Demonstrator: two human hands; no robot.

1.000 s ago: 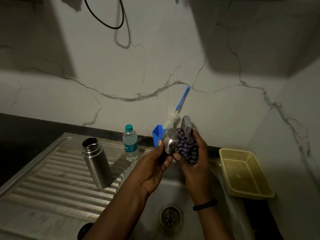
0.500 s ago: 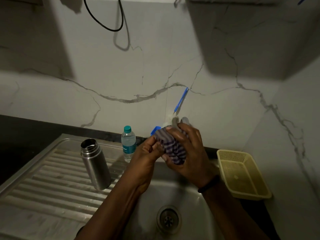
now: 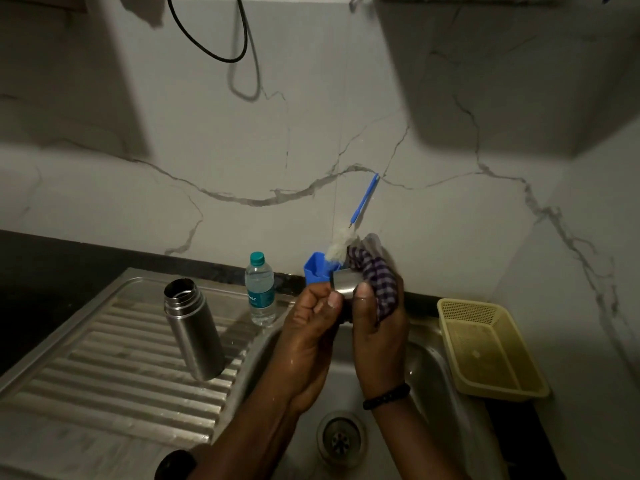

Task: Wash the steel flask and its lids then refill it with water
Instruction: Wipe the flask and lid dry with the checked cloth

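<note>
The open steel flask point(image 3: 194, 330) stands upright on the ribbed draining board point(image 3: 104, 372), left of the sink basin point(image 3: 429, 368). Above the basin both hands hold the steel lid cup point(image 3: 344, 281). My left hand point(image 3: 311, 327) grips its lower side with curled fingers. My right hand point(image 3: 377, 327) holds a purple checked cloth point(image 3: 379, 275) against the lid, thumb pressed on the steel. The rest of the lid is hidden between my hands.
A small plastic water bottle point(image 3: 260, 289) stands behind the flask. A blue holder point(image 3: 315, 268) with a blue-handled bottle brush point(image 3: 363, 202) leans on the wall. A yellow plastic basket point(image 3: 491, 351) sits right of the basin. The drain point(image 3: 341, 439) is below my wrists. A dark round object point(image 3: 175, 464) lies at the bottom edge.
The cloth covered the lid half a second ago; now the steel lid shows again between my hands, with the cloth shifted to its right side. The flask has not moved.
</note>
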